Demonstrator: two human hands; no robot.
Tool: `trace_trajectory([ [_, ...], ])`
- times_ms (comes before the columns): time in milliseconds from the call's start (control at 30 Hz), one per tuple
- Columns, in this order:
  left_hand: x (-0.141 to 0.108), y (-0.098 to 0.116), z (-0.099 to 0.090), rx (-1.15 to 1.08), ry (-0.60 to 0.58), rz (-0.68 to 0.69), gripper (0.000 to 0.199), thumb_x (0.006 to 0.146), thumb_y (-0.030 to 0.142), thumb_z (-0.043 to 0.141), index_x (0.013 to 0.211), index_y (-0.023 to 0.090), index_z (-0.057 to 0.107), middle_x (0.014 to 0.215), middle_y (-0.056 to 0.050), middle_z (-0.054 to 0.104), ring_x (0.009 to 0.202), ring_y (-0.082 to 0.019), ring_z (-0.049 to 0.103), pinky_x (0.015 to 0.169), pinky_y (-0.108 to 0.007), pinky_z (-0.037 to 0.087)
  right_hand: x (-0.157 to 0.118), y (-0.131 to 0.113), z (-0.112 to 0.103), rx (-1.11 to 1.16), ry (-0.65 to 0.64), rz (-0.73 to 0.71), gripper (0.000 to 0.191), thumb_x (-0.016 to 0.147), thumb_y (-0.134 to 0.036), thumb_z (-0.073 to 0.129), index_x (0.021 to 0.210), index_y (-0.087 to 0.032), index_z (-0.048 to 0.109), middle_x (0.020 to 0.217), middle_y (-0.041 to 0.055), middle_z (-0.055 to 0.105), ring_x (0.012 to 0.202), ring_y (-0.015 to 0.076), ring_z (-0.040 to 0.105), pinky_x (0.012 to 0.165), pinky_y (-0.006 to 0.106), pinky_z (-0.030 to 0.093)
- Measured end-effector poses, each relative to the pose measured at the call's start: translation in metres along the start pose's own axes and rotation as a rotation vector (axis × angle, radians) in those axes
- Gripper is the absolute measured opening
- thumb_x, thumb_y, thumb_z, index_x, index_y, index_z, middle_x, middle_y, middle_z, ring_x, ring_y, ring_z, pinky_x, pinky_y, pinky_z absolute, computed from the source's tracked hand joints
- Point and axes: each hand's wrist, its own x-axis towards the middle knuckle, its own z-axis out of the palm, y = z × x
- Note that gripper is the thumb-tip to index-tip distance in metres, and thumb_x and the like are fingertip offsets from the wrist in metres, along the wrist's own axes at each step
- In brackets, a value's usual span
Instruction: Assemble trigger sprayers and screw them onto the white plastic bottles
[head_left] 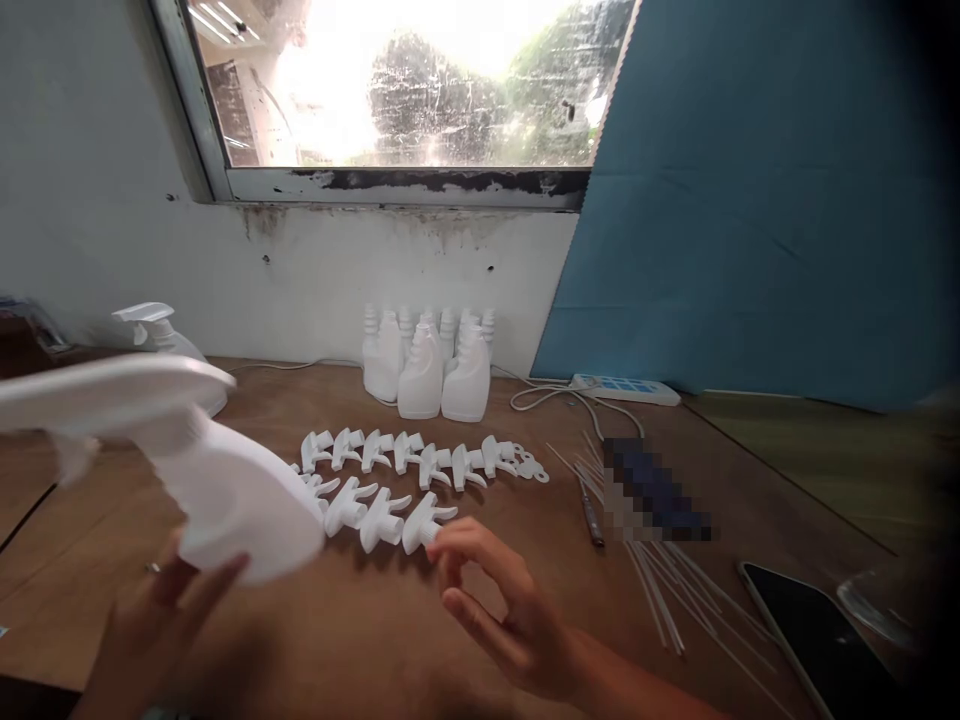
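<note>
Left of the triggers (382, 522), our left hand (161, 610) grips a sprayer (244, 500); beside them, our right hand (517, 610) curls half-open. Behind stand bottles (466, 378), then the wall (307, 275); tubes (651, 585) lie right.

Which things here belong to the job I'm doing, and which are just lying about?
Likely part of the job:
Spray bottle in your left hand
Spray heads, in rows near your right hand
Headless bottles, standing grouped
Thin white tubes, probably

Seemingly just lying about:
Phone
Power strip
Slim-handled tool, use unclear
</note>
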Motion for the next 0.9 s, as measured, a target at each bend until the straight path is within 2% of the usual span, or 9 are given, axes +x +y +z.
trace_trajectory([
  [33, 0.018, -0.008, -0.011, 0.043, 0.087, -0.039, 0.011, 0.075, 0.03, 0.073, 0.078, 0.029, 0.062, 0.058, 0.008, 0.066, 0.05, -0.021, 0.063, 0.037, -0.023, 0.039, -0.007, 0.009, 0.003, -0.061, -0.011, 0.003, 0.02, 0.093, -0.023, 0.05, 0.111, -0.019, 0.057, 0.089, 0.0071, 0.059, 0.076, 0.016, 0.055, 0.07, 0.029, 0.048],
  [100, 0.055, -0.023, -0.024, 0.125, 0.339, -0.129, 0.018, 0.072, 0.029, 0.077, 0.081, 0.027, 0.062, 0.064, 0.009, 0.068, 0.058, -0.021, 0.065, 0.044, -0.022, 0.042, -0.018, 0.021, 0.008, -0.166, -0.109, 0.075, 0.015, 0.093, -0.022, 0.046, 0.098, -0.018, 0.059, 0.076, 0.0038, 0.059, 0.063, 0.0129, 0.051, 0.058, 0.024, 0.043],
  [133, 0.074, -0.03, -0.027, 0.148, 0.383, -0.139, 0.018, 0.071, 0.029, 0.077, 0.08, 0.025, 0.062, 0.063, 0.009, 0.067, 0.059, -0.019, 0.065, 0.047, -0.022, 0.042, -0.022, 0.025, 0.011, -0.202, -0.176, 0.119, 0.015, 0.093, -0.022, 0.046, 0.097, -0.017, 0.06, 0.073, 0.0031, 0.061, 0.059, 0.0118, 0.05, 0.056, 0.023, 0.042],
  [233, 0.12, -0.051, -0.026, 0.188, 0.396, -0.198, 0.019, 0.067, 0.024, 0.078, 0.072, 0.02, 0.06, 0.055, 0.011, 0.06, 0.052, -0.014, 0.058, 0.05, -0.021, 0.038, -0.027, 0.028, 0.015, -0.224, -0.311, 0.174, 0.019, 0.092, -0.023, 0.047, 0.101, -0.017, 0.063, 0.075, 0.0023, 0.067, 0.058, 0.0105, 0.055, 0.057, 0.021, 0.043],
  [333, 0.148, -0.072, -0.017, 0.175, 0.424, -0.232, 0.025, 0.064, 0.021, 0.078, 0.07, 0.017, 0.054, 0.05, 0.013, 0.051, 0.046, -0.009, 0.049, 0.053, -0.021, 0.034, -0.026, 0.027, 0.014, -0.205, -0.308, 0.209, 0.021, 0.092, -0.022, 0.046, 0.099, -0.017, 0.066, 0.079, 0.0032, 0.07, 0.064, 0.011, 0.06, 0.061, 0.019, 0.044],
  [500, 0.171, -0.099, -0.004, 0.175, 0.461, -0.239, 0.032, 0.067, 0.022, 0.073, 0.065, 0.017, 0.042, 0.054, 0.013, 0.039, 0.047, -0.006, 0.037, 0.055, -0.023, 0.028, -0.023, 0.028, 0.008, -0.185, -0.279, 0.305, 0.022, 0.092, -0.023, 0.046, 0.097, -0.016, 0.066, 0.072, 0.0031, 0.067, 0.059, 0.0104, 0.055, 0.058, 0.019, 0.041],
  [700, 0.189, -0.123, -0.006, 0.222, 0.474, -0.256, 0.036, 0.068, 0.026, 0.069, 0.065, 0.019, 0.034, 0.066, 0.008, 0.034, 0.058, -0.007, 0.032, 0.058, -0.027, 0.023, -0.019, 0.031, 0.007, -0.063, -0.292, 0.36, 0.023, 0.092, -0.025, 0.046, 0.093, -0.014, 0.066, 0.068, 0.0017, 0.063, 0.057, 0.0092, 0.053, 0.058, 0.019, 0.041],
  [800, 0.192, -0.132, -0.007, 0.242, 0.459, -0.252, 0.038, 0.07, 0.029, 0.068, 0.067, 0.02, 0.032, 0.07, 0.007, 0.03, 0.061, -0.007, 0.03, 0.06, -0.028, 0.021, -0.02, 0.031, 0.007, -0.023, -0.264, 0.351, 0.023, 0.093, -0.026, 0.045, 0.092, -0.013, 0.065, 0.063, 0.0007, 0.059, 0.052, 0.0087, 0.05, 0.053, 0.019, 0.04],
  [900, 0.194, -0.141, -0.009, 0.256, 0.42, -0.227, 0.04, 0.072, 0.031, 0.067, 0.069, 0.02, 0.029, 0.074, 0.006, 0.026, 0.064, -0.009, 0.028, 0.06, -0.028, 0.019, -0.02, 0.035, 0.004, -0.044, -0.22, 0.278, 0.023, 0.093, -0.026, 0.044, 0.09, -0.012, 0.063, 0.057, -0.0012, 0.054, 0.047, 0.0077, 0.044, 0.047, 0.018, 0.035],
])
